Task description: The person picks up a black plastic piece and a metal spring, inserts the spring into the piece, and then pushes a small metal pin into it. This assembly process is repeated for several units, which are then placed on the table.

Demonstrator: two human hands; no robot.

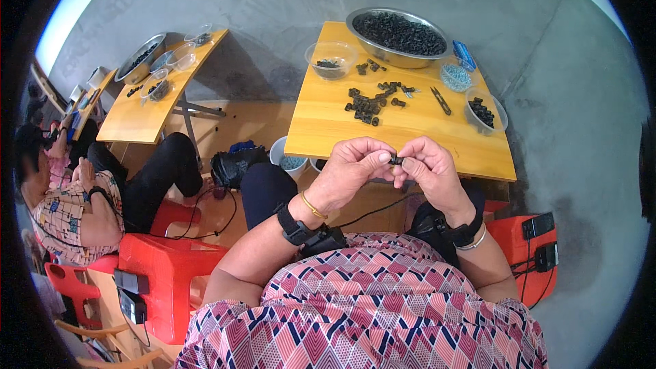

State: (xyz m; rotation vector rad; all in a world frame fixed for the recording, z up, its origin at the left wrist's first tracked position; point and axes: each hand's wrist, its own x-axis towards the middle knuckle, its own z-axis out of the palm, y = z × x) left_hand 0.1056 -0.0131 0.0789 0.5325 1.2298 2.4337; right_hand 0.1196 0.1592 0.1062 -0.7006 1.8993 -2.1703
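**Two hands pinching a small black part above the near edge of a wooden worktop**

Nearest the viewer, the left hand (350, 172) and right hand (429, 171) meet at chest height, fingertips closed together on one small black part (395, 159), which sits between the two thumbs just short of the worktop's near edge. Both wrists carry dark straps and a thin bangle. Beyond the hands lies the yellow wooden worktop (328, 123). At its centre rests a loose cluster of black parts (372, 101); to the right lie a pair of small snips (441, 100) and a clear bowl of black parts (485, 111). Farther back stand a clear bowl (331, 60) holding a few pieces, a small tub of pale blue pieces (456, 76), and a large metal basin (398, 29) heaped with black parts. Far left, another person (75, 205) sits by a second worktop (154, 92).
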